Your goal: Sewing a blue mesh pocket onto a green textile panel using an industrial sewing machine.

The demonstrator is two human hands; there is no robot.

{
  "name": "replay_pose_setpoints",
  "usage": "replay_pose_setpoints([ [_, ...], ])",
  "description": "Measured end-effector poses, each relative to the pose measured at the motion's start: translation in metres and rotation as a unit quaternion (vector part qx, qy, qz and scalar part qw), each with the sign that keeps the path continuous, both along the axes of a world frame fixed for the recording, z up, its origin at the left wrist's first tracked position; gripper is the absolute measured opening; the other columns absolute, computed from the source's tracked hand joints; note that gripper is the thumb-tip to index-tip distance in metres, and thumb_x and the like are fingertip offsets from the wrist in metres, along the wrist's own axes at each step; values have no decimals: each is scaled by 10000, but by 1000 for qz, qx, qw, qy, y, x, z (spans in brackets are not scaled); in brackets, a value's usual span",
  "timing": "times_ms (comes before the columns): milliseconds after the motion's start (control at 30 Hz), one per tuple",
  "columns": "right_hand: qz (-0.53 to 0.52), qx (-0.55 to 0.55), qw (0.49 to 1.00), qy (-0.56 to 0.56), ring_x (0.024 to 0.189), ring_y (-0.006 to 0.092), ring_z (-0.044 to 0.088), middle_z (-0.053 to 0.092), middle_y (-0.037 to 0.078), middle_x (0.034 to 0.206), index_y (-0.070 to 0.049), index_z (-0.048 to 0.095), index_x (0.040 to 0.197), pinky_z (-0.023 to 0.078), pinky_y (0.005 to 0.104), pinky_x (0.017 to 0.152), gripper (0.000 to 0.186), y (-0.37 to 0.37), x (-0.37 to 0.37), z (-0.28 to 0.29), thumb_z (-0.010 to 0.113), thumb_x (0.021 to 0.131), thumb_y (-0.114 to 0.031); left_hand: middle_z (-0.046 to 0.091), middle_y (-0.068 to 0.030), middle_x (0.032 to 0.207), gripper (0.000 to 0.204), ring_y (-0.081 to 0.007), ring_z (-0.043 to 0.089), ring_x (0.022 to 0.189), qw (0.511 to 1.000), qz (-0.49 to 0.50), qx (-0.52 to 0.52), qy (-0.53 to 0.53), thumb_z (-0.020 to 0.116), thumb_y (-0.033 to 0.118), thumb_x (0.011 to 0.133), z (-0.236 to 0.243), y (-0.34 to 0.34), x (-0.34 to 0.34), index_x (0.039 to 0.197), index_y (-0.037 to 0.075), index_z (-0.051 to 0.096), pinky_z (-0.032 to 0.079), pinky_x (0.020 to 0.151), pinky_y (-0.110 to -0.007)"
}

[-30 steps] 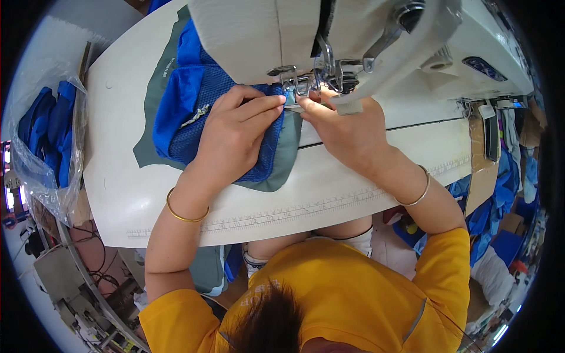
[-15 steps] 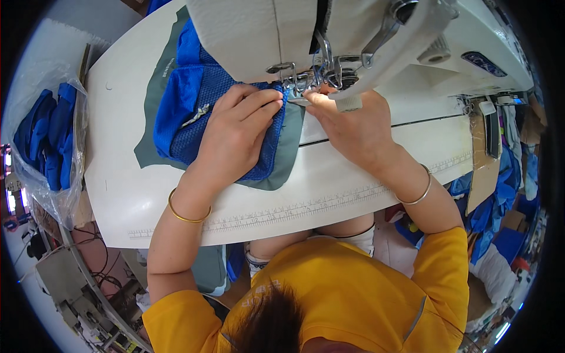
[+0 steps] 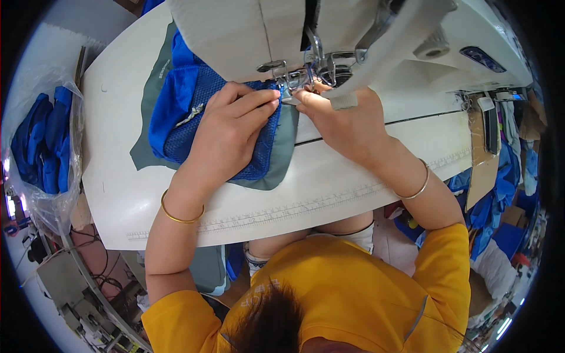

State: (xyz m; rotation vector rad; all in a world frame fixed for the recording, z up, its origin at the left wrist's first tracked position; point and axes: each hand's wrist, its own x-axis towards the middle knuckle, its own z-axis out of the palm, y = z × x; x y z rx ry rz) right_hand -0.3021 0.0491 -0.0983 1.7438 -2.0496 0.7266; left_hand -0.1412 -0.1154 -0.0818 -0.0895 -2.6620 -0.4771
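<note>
A blue mesh fabric piece point(image 3: 182, 145), with a smooth blue folded band along its left, lies on a grey-green fabric piece point(image 3: 276, 170). My left hand point(image 3: 226, 132) is closed on the mesh near its right edge, its fingertips beside the sewing machine's metal presser foot point(image 3: 294, 79). My right hand point(image 3: 347, 120) is just right of the foot, thumb pointing left at the fabric edge. Its other fingertips are hidden behind the machine's parts, so what they hold cannot be made out. The needle is too small to tell.
The sewing machine's white head point(image 3: 229, 35) overhangs the far side of the white table point(image 3: 129, 200), which has a printed ruler along its near edge. A clear plastic bag point(image 3: 70, 200) of blue pieces hangs at the left. Cloth and cardboard point(image 3: 485, 170) are piled at the right.
Machine, fabric and hands all appear slightly farther left, as the view has shifted. Both hands keep almost the same places at the presser foot.
</note>
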Motion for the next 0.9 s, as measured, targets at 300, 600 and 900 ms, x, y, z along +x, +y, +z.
replay_pose_setpoints([
  [300, 95, 161, 982, -38, 842, 175, 637, 656, -35, 1010, -121, 739, 1058, 552, 348, 647, 427, 27, 4, 25, 782, 788, -450, 717, -103, 1166, 312, -276, 627, 958, 999, 44, -11, 16, 684, -26, 744, -3, 18, -3, 1053, -33, 732, 515, 864, -387],
  [600, 136, 125, 983, -2, 635, 165, 585, 592, -41, 792, -140, 694, 861, 478, 324, 533, 283, 25, -16, 16, 780, 810, -405, 694, -102, 1194, 326, -264, 616, 1002, 993, 103, -50, 17, 672, 9, 738, -7, 39, -4, 1057, -45, 713, 483, 814, -377],
  [900, 121, 78, 989, 28, 596, 154, 541, 550, -37, 751, -149, 572, 680, 448, 309, 493, 307, 23, -22, 8, 752, 852, -328, 671, -96, 1201, 325, -264, 594, 1011, 991, 118, -52, 20, 664, 25, 749, -9, 45, -7, 1066, -39, 695, 471, 821, -378],
])
